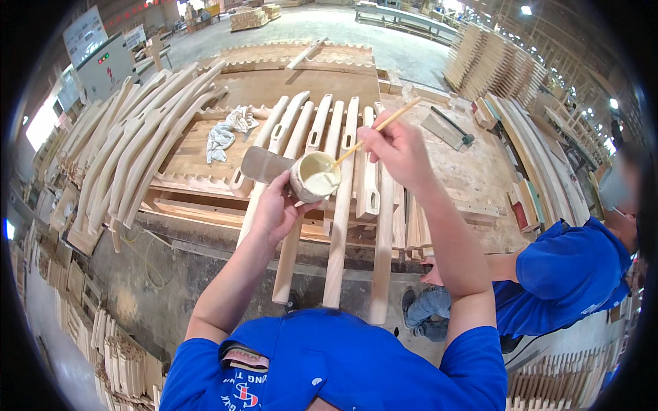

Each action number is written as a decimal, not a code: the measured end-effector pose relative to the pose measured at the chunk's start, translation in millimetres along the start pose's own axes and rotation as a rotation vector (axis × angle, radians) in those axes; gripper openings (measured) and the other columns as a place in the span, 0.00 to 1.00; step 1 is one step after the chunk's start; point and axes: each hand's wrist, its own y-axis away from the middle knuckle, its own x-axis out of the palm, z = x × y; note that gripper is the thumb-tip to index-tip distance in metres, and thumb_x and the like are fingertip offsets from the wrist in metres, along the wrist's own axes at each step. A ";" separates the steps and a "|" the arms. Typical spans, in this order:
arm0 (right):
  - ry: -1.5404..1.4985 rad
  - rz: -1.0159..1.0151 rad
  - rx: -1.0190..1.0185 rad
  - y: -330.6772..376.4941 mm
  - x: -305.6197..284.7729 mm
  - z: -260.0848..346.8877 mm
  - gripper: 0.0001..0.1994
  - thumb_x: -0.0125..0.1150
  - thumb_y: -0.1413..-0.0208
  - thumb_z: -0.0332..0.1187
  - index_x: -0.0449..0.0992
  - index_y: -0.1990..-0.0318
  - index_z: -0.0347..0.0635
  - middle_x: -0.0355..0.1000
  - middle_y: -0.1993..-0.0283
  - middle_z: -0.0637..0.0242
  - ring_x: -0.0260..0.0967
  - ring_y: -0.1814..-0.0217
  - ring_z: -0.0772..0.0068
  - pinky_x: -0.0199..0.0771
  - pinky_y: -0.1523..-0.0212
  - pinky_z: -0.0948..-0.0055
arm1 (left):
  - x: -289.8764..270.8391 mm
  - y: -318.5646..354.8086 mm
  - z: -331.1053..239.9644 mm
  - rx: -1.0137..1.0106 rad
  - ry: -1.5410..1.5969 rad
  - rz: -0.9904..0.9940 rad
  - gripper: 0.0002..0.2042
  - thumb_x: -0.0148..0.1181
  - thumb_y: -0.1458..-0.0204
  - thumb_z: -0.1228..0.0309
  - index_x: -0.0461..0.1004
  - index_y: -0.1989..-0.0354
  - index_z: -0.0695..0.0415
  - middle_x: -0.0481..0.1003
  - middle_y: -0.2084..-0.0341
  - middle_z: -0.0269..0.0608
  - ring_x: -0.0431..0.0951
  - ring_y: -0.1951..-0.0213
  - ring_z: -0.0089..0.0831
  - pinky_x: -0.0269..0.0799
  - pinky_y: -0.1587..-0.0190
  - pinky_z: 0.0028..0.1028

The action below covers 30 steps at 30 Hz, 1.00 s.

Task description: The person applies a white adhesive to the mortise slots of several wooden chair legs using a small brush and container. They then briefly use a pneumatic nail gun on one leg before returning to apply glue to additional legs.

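Note:
My left hand [274, 209] is wrapped round a small round cup [299, 179], tilted so that its open mouth shows. Thick cream-coloured paste [321, 182], perhaps glue, lies inside and smears the rim. A flat grey-brown piece with a rounded end [264, 164] juts out left of the cup; whether it is attached, I cannot tell. Between the fingers of my right hand [396, 147] is a thin wooden stick [370, 137], slanting down with its lower end in the cup's mouth. Beneath both hands lie several long pale wooden pieces [337, 240], some with oval slots.
Curved wooden parts [147, 130] are piled at the left. A crumpled cloth [221, 140] lies on the workbench [185, 154]. Toward the right are a dark-handled tool [452, 123] and stacked boards [528, 147]. A person in a blue shirt [562, 274] is close at my right.

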 end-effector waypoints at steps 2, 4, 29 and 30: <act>-0.099 0.021 0.155 -3.3 9.2 -8.3 0.11 0.56 0.42 0.34 0.68 0.73 0.39 0.70 0.78 0.67 0.65 0.81 0.82 0.67 0.79 0.83 | 3.2 -1.0 -2.4 0.004 -0.027 0.003 0.19 0.37 0.37 0.63 0.60 0.45 0.64 0.66 0.50 0.49 0.71 0.49 0.39 0.77 0.54 0.46; -0.401 -0.042 0.288 -2.1 14.4 -29.5 0.09 0.56 0.42 0.33 0.69 0.71 0.39 0.71 0.76 0.66 0.66 0.80 0.81 0.69 0.78 0.80 | 2.7 -4.7 -5.0 -0.009 -0.039 0.021 0.20 0.35 0.37 0.62 0.59 0.42 0.62 0.65 0.47 0.49 0.70 0.47 0.41 0.73 0.49 0.48; -0.970 -0.342 0.552 -2.5 19.8 -94.9 0.06 0.58 0.44 0.35 0.71 0.68 0.45 0.72 0.73 0.69 0.69 0.74 0.79 0.72 0.68 0.74 | 18.0 -59.1 -11.5 -0.007 0.085 -0.034 0.19 0.34 0.38 0.65 0.60 0.44 0.62 0.63 0.47 0.47 0.67 0.46 0.43 0.69 0.47 0.52; -0.968 -0.334 0.527 -1.2 15.4 -99.2 0.06 0.59 0.45 0.35 0.71 0.68 0.44 0.73 0.72 0.68 0.70 0.72 0.78 0.73 0.67 0.73 | 22.1 -62.4 -9.1 -0.007 0.081 -0.037 0.19 0.35 0.38 0.65 0.60 0.44 0.62 0.63 0.47 0.47 0.68 0.46 0.43 0.69 0.47 0.52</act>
